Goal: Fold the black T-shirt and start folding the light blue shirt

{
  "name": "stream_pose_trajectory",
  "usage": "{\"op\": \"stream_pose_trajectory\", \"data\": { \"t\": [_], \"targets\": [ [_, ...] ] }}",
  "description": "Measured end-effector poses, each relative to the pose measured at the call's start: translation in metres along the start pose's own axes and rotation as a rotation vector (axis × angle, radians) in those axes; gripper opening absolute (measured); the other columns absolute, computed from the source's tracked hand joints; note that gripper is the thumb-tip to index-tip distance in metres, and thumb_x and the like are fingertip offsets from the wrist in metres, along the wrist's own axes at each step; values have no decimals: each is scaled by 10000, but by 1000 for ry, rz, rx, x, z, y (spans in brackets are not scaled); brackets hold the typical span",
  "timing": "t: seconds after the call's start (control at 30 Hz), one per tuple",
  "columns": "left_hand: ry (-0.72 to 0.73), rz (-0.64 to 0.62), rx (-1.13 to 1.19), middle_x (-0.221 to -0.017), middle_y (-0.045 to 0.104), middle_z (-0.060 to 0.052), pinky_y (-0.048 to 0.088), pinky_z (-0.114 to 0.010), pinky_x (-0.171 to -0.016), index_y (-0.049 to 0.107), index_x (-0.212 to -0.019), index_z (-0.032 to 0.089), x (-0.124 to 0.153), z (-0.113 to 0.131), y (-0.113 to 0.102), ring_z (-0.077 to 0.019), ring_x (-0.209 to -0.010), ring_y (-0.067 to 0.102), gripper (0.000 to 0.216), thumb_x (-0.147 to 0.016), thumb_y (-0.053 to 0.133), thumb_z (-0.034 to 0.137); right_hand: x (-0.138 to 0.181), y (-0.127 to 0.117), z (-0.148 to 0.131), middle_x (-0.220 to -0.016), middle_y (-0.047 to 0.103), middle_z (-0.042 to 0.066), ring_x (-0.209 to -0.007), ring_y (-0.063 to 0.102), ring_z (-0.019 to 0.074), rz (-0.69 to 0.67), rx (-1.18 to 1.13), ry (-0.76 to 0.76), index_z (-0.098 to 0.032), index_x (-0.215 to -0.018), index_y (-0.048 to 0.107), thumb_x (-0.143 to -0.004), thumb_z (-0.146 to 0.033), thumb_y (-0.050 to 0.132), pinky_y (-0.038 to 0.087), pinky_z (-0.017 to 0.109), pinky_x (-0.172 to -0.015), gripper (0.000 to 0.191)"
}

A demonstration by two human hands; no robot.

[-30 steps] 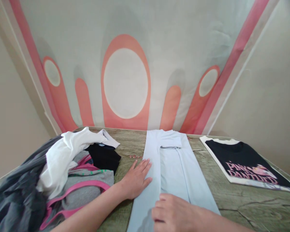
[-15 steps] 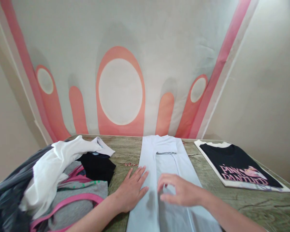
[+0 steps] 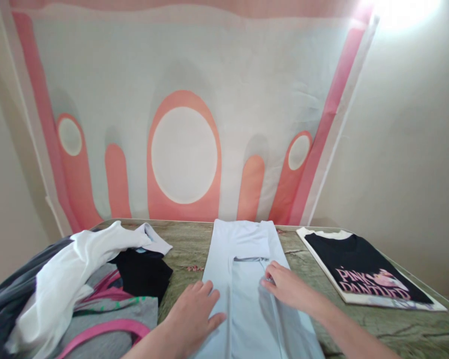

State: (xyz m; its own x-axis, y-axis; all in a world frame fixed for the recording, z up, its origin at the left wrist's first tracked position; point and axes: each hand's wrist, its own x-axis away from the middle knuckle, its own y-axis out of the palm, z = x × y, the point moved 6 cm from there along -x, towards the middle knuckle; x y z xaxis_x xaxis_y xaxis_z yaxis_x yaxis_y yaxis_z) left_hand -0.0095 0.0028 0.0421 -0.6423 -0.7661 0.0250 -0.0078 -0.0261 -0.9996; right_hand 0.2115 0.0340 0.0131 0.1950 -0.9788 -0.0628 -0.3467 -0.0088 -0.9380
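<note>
Centre-bottom of frame, a pale blue shirt lies on the table w/ sides already folded in — left hand flat, open on its left edge, right hand open, fingertips pressing the mid crease — crosswise fold apparently left.

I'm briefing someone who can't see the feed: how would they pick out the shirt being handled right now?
On the green wood-grain table below the pink-and-white wall hanging, look at the middle, between the loose clothes heap and the folded black printed T-shirt. The pale blue shirt lies there under the left hand and right hand. It alone is a long, narrow, plain strip.
</note>
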Motion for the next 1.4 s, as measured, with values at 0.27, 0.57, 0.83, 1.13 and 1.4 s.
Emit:
{"op": "stream_pose_trajectory", "data": {
  "t": [0.27, 0.57, 0.83, 1.13, 1.4],
  "targets": [
    [2, -131, -30, -973, 571, -99, 418, -370, -763, 587, -946, 205, 17, 8, -9, -236, -876, 545, 255, -844, 442, 388, 18, -4, -23, -825, 598, 28, -714, 536, 133, -182, -121, -140, -171, -815, 589, -724, -279, 542, 371, 220, -617, 149],
    [143, -112, 301, -824, 649, -30, 413, -234, -664, 619, -854, 187, -65, -42, -35, -168, -765, 587, 289, -850, 369, 331, -38, -19, 49, -700, 612, 19, -605, 548, 117, -129, -510, -63, -140, -841, 580, -779, -285, 471, 420, 224, -558, 192],
    [-44, 240, 344, -995, 625, -65, 383, -241, -845, 624, -961, 141, -206, -88, 6, -170, -942, 546, 247, -762, 489, 199, -116, -12, 167, -929, 629, 96, -836, 585, 175, 505, -306, 235, -130, -962, 571, -767, -181, 447, 417, 299, -790, 236],
    [-169, 308, 344, -978, 610, -59, 374, -300, -824, 635, -910, 214, -253, -101, 37, -213, -970, 524, 245, -795, 482, 368, -170, -1, 202, -963, 618, 75, -918, 561, 191, 499, -294, 172, -189, -903, 625, -768, -213, 463, 399, 306, -826, 212],
    [-91, 435, 270, -940, 593, -31, 325, -340, -847, 593, -883, 223, -248, -100, 45, -220, -954, 497, 271, -741, 558, 451, -185, 7, 224, -801, 638, 33, -740, 584, 157, 453, -377, 160, -187, -832, 599, -726, -289, 528, 437, 283, -693, 163]
  ]
}}
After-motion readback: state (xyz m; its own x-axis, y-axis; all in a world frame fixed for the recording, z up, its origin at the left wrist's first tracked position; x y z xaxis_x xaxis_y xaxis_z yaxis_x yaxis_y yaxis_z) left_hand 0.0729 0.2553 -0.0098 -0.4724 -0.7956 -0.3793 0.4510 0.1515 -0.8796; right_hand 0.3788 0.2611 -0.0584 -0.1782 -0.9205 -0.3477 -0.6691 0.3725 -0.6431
